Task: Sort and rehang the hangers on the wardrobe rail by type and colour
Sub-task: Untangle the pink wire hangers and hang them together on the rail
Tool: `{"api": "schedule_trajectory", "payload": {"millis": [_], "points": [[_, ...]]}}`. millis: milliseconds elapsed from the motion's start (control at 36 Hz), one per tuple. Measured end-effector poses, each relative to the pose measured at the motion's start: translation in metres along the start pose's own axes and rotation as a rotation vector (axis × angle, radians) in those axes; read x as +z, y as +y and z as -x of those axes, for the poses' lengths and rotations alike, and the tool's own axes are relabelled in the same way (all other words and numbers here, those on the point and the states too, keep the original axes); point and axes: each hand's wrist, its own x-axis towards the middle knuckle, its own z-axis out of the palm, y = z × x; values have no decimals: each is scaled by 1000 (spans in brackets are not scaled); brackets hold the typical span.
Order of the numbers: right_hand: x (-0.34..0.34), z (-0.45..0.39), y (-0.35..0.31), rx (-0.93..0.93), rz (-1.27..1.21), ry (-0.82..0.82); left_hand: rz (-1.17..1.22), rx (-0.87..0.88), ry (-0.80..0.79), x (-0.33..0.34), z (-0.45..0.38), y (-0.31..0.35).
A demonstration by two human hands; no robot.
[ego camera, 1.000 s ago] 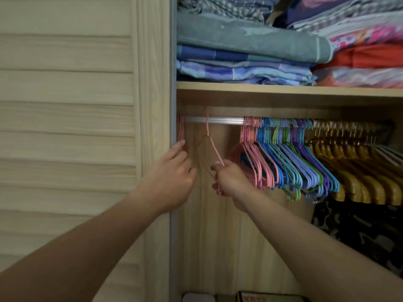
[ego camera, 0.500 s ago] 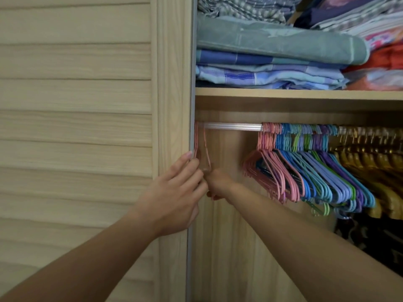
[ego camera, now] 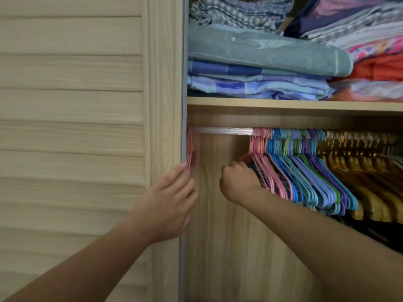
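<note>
Since the earlier frame, the right hand [ego camera: 238,183] has been moved away from the pink hangers at the rail's left end [ego camera: 190,149] to the pink bunch [ego camera: 265,168] further right on the rail [ego camera: 224,130]; its fingers are curled, though a grip cannot be told. The left hand [ego camera: 169,200] is kept below the rail's left end, fingers extended, touching those hangers.
</note>
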Motion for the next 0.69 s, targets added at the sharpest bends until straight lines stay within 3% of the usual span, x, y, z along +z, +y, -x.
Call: {"api": "schedule_trajectory", "payload": {"millis": [111, 250, 417, 528, 694], "points": [[-6, 12, 44, -10, 361, 115, -25, 51, -67, -9, -17, 5], [-8, 24, 66, 69, 500, -12, -6, -18, -135, -20, -48, 12], [1, 34, 72, 107, 618, -28, -21, -107, -163, -16, -58, 20], [-5, 34, 71, 128, 585, -45, -14, -122, -179, -17, -53, 26], [-25, 32, 75, 162, 279, 42, 92, -181, -222, -22, -45, 44]]}}
